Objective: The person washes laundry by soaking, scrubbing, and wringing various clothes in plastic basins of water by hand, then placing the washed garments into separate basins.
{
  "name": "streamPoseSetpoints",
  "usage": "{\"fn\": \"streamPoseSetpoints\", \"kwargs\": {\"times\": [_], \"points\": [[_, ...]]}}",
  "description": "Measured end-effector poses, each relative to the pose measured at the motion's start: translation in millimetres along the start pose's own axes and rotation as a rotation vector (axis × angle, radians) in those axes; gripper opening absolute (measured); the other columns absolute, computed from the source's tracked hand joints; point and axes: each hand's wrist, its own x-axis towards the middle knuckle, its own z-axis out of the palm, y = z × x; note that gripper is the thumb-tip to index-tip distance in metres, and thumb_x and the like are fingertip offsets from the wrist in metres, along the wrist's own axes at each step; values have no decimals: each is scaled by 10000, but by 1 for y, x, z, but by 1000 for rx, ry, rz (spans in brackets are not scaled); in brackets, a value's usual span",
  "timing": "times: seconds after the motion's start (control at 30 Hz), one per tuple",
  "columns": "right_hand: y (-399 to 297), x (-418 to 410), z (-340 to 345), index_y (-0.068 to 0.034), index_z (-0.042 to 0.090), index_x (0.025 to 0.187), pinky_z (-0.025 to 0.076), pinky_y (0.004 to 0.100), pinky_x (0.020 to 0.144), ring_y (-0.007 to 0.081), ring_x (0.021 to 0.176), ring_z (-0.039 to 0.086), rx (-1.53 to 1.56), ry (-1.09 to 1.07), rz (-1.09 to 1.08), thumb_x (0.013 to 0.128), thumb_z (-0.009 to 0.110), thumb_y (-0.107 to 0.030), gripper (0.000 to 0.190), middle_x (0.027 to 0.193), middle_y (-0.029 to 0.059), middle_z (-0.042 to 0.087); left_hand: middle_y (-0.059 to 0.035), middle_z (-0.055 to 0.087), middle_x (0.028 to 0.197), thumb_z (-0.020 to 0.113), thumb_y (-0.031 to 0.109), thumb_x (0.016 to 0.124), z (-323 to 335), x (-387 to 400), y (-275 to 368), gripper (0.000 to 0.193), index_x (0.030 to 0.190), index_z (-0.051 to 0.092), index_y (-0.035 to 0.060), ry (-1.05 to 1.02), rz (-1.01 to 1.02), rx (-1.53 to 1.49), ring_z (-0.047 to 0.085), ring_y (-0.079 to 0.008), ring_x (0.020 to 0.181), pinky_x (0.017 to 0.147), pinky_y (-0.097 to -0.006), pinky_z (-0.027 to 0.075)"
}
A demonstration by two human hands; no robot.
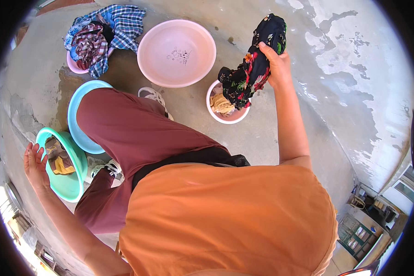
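A bunched black cloth with a floral print (252,65) is gripped in my right hand (278,63), held out at the far right. Its lower end hangs over a small white-rimmed basin (227,119), in which a tan cloth (222,104) lies. Nothing is in my left hand (35,169), whose fingers are apart and slightly curled. That hand is raised by the near rim of a green basin (76,176), and I cannot tell whether it touches. Brown and yellow fabric (59,157) rests inside the green basin.
A large pink basin (155,69) with a printed bottom stands on the concrete floor. Left of it, plaid and blue clothes (96,38) overflow a small pink basin (76,67). A blue basin (77,114) sits partly hidden behind my knee. A stained wall (358,79) rises at right.
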Motion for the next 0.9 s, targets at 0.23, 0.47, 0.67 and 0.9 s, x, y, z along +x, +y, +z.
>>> {"fn": "streamPoseSetpoints", "kwargs": {"times": [0.23,0.47,0.67,0.9], "points": [[-15,22,42,-15,540,1006,525,335,670,193,746,618,158,-72,-57,762,674,-130,300,872,84,611,-58,591,1007,523,274,897,5,-18,2,356,1171,485,51,58,-15,25,582,-116,841,682,-237,480],[65,79,79,-39,552,996,490,417,802,231,868,603,552,55,117,802,645,-284,326,967,107,607,-51,592,1001,525,276,895,-18,-21,-18,361,1177,478,56,74,-73,33,583,-115,826,678,-245,480],[229,79,-29,-52,574,1042,448,418,843,342,935,587,-1001,82,265,761,605,-431,473,1116,168,578,-47,587,1020,521,288,895,-34,-20,-43,367,1189,476,72,70,-155,43,577,-126,863,720,-272,467],[215,18,-90,-93,610,1016,424,383,870,323,1033,520,-1498,-354,228,688,660,-346,417,1121,149,558,-47,578,1045,516,282,892,-59,-20,-68,380,1213,467,85,109,-236,40,557,-137,911,752,-285,440]]}}
